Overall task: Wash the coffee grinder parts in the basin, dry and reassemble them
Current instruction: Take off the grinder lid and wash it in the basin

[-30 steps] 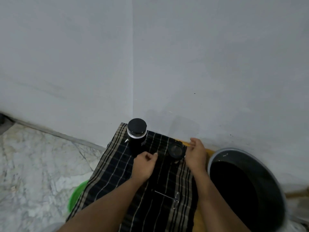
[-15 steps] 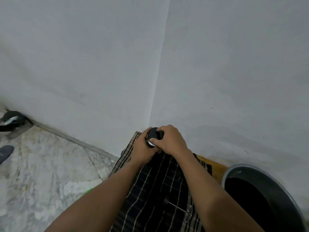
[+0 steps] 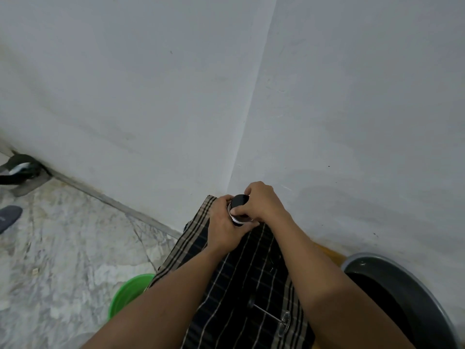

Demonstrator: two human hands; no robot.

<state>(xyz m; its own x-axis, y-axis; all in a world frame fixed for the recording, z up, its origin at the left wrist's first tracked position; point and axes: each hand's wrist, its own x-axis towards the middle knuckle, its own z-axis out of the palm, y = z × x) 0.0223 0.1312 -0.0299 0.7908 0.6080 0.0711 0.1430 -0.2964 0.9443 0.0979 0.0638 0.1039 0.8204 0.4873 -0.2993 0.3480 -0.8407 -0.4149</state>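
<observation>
Over the striped cloth [image 3: 226, 285], both hands' fingers [image 3: 237, 210] clasp the black grinder [image 3: 239, 207], left hand [image 3: 224, 226] below, right hand [image 3: 261, 202] on top.

My left hand [image 3: 224, 226] and right hand [image 3: 261, 201] are bare, no rings, watch or gloves, and both my forearms are uncovered, with no sleeve showing anywhere.

No legible text, label, brand, number or sign appears on any surface in this view. The black cylindrical grinder body with a silver rim [image 3: 239, 209], the dark plaid cloth with pale stripes [image 3: 254, 278] and the round grey basin [image 3: 427, 295] all show unmarked faces.
</observation>
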